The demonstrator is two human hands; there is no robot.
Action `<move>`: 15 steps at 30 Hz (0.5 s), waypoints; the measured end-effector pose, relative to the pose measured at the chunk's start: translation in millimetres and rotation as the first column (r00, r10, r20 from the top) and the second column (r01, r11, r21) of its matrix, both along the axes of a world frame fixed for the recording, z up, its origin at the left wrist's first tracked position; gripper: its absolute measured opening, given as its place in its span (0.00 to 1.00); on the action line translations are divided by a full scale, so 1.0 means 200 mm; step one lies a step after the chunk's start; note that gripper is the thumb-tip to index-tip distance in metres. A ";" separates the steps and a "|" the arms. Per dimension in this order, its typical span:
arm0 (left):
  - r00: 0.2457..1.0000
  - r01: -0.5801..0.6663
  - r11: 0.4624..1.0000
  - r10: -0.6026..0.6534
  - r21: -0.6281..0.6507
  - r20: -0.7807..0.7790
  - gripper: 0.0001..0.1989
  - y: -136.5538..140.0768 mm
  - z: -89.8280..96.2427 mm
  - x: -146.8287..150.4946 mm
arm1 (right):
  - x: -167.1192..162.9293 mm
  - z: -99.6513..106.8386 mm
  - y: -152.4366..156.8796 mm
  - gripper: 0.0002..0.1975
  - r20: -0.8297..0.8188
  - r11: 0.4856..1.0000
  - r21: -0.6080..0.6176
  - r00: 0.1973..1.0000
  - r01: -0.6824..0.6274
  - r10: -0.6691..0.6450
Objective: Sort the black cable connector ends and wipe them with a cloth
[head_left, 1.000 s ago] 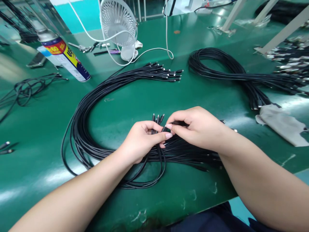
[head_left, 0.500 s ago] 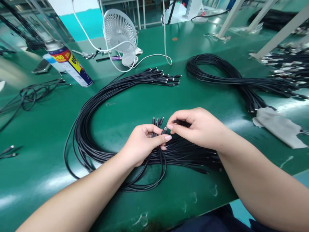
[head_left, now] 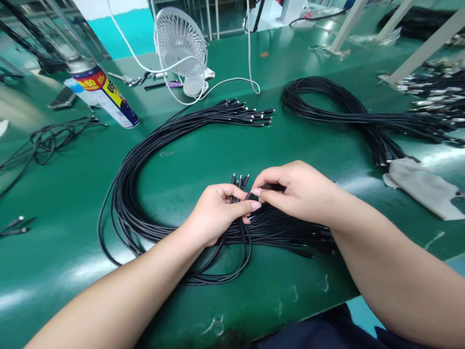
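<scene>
My left hand (head_left: pixel 221 208) is closed around several black USB cables (head_left: pixel 240 242), their plugs sticking up above the fingers. One connector (head_left: pixel 249 196) is pinched between its thumb and forefinger, angled toward the other hand. My right hand (head_left: pixel 294 191) has its thumb and forefinger pressed together right at that plug's metal tip. A slim black object (head_left: pixel 272 186) lies within its curled fingers; its kind is not clear. Beneath both hands a long curved bundle of black cables (head_left: pixel 125 194) rests on the green table, its plug ends fanned out at the right and at the top.
A white fan (head_left: pixel 181 46) with a white cord stands at the back. A spray can (head_left: pixel 109 99) is to its left, near loose cables (head_left: pixel 43 140). On the right are another cable coil (head_left: pixel 319 114), a grey cloth (head_left: pixel 423 186) and table posts (head_left: pixel 403 53).
My right fingertips have closed in on the connector in my left hand and now cover most of its metal tip. The view has shifted slightly.
</scene>
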State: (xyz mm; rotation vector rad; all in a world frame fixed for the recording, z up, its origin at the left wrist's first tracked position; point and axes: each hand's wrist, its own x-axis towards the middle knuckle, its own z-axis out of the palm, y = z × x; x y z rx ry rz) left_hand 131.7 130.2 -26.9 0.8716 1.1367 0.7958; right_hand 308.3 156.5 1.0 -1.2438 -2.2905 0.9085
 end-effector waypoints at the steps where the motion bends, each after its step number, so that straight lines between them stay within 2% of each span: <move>1: 1.000 -0.004 1.000 0.004 -0.007 0.005 0.13 0.00 0.00 0.00 | 0.00 0.01 0.00 0.09 -0.007 1.000 0.019 1.000 -0.005 0.005; 5: 0.999 -0.015 1.000 0.015 -0.011 0.030 0.15 0.00 0.00 0.00 | 0.00 0.03 0.00 0.08 -0.052 1.000 0.013 0.999 0.006 -0.005; 9: 0.999 -0.005 1.000 0.004 0.008 0.035 0.14 -0.01 -0.01 0.00 | 0.02 0.04 0.02 0.07 -0.077 0.996 0.003 0.993 0.089 -0.088; 11: 0.999 0.000 1.000 0.000 0.014 0.035 0.13 -0.01 -0.01 0.00 | 0.04 0.06 0.04 0.09 -0.051 0.994 -0.054 0.994 0.097 -0.100; 13: 0.999 -0.007 1.000 0.006 0.015 0.041 0.13 -0.01 0.00 0.00 | 0.09 0.08 0.05 0.11 -0.028 0.983 -0.186 0.999 0.012 -0.017; 15: 0.998 -0.019 1.000 0.018 0.018 0.062 0.14 -0.01 0.00 0.00 | 0.14 0.11 0.06 0.12 -0.050 0.933 -0.324 0.988 -0.155 0.146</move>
